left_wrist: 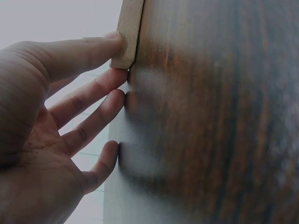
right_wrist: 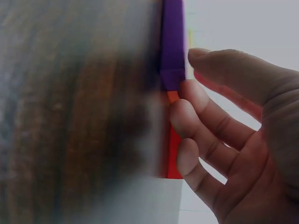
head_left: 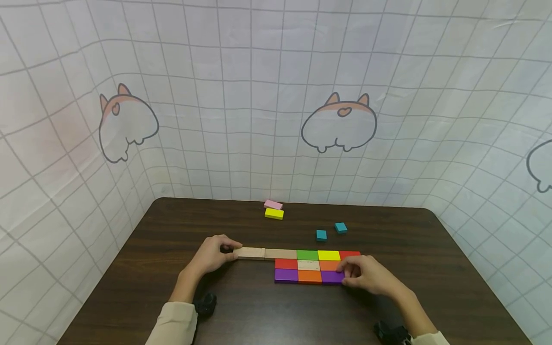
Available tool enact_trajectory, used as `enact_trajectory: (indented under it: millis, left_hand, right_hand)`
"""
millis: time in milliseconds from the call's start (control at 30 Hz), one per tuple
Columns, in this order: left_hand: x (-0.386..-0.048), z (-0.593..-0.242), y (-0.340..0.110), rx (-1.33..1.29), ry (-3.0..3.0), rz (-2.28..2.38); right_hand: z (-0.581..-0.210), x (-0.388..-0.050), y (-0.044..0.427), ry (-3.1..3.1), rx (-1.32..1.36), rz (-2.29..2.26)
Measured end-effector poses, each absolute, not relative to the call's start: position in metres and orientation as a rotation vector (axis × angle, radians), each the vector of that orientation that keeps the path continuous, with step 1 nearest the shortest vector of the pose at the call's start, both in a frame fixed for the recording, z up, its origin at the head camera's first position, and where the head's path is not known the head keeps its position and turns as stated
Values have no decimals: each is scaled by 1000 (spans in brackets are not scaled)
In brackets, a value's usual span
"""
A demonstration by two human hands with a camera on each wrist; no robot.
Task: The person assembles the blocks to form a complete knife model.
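Thumb and fingertips of my left hand [head_left: 210, 254] pinch the free end of a plain wooden block [head_left: 251, 253]; the left wrist view shows the thumb on that block's side. A second wooden block [head_left: 280, 254] continues the row, followed by green [head_left: 307, 255], yellow [head_left: 328, 255] and red [head_left: 350, 253] blocks. Two shorter rows of coloured blocks lie against its near side. At their right end, my right hand [head_left: 366, 275] has its fingertips beside an orange block [head_left: 329, 265] and a purple block [head_left: 332, 277]. In the right wrist view, its thumb [right_wrist: 224, 65] sits close to the purple block's edge.
Two small teal blocks [head_left: 321, 235] lie apart behind the rows. Farther back, a yellow block [head_left: 274, 213] and a pink block [head_left: 273, 204] lie near the dark wooden table's [head_left: 207, 215] far edge. A white gridded curtain [head_left: 241, 120] surrounds the table's back and sides.
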State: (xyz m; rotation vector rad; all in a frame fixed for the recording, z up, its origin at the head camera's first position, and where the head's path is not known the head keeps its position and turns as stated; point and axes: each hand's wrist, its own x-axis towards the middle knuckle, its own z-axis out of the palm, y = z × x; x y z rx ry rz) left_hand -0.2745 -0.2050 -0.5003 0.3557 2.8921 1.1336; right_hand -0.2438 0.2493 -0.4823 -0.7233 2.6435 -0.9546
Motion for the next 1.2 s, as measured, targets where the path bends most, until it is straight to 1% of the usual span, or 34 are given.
enact_trajectory:
  millis: [233,433,700,900,1200]
  left_hand:
    - [-276,-498,-205,369,2901,1119]
    - [-277,-499,-205,368,2910,1114]
    - [-277,-501,-206,374,2905,1113]
    - [-277,-502,-207,374,2910,1110]
    - [-275,-502,-206,385,2909,1115]
  right_hand:
    - [-468,-244,246,2729,-764,-1054]
    - [-451,-257,225,2805,-873,-1119]
    - [-442,-301,189,2748,-988,-1214]
    - [-444,-337,162,2714,-914,-1160]
    - [-453,-376,126,2640,-800,-1124]
